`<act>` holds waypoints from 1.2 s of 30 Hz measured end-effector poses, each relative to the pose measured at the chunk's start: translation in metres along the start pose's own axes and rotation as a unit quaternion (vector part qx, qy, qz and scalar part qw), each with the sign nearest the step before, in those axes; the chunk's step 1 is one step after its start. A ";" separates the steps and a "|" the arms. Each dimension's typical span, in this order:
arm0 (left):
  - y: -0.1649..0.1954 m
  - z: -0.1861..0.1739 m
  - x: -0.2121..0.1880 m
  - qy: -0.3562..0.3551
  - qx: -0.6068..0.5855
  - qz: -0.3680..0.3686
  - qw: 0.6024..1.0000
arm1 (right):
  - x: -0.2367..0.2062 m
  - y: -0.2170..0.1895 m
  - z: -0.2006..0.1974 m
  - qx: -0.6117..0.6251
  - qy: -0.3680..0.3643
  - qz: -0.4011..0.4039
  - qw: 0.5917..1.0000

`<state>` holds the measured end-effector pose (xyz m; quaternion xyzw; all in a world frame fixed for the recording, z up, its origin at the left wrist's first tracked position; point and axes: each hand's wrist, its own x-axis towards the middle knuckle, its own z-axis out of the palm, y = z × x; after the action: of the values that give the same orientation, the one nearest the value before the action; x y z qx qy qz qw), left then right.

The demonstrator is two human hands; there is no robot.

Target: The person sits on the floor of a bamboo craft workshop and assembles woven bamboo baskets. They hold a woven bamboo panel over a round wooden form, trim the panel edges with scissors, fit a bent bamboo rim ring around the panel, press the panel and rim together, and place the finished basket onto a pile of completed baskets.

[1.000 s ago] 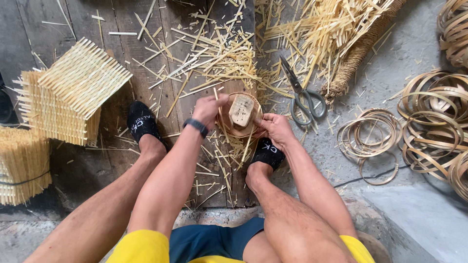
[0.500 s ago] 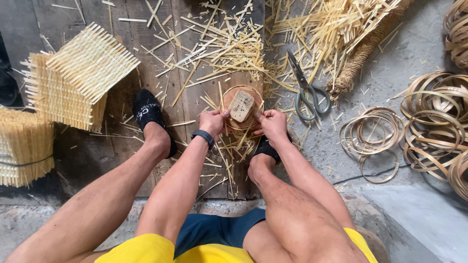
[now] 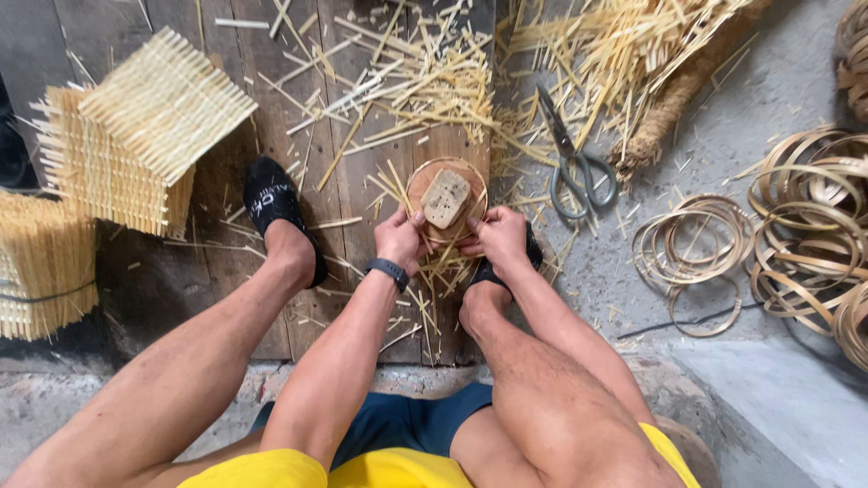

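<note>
Fingers (image 3: pixel 418 220) of both hands clench the round woven disc's (image 3: pixel 425 181) rim; protruding strips beneath them could snap if bent sharply.

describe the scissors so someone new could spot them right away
Start at the plank floor strewn with pale splints, then move to the grey concrete at its right edge. The scissors lie there, up and right of the hands, the only dark metal thing among straw-coloured strips and coils.
</note>
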<state>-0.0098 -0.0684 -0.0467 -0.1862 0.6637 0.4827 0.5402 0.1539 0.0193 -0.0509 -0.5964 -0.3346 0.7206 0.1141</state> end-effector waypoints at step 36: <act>0.266 -0.028 0.064 0.056 -0.122 0.238 0.962 | -0.042 -0.054 -0.040 0.170 -0.151 -0.163 0.960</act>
<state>-0.2514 0.0495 0.0114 -0.1137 0.6542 0.6634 0.3450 0.1895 0.0499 0.0134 -0.3899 -0.3134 0.8202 0.2777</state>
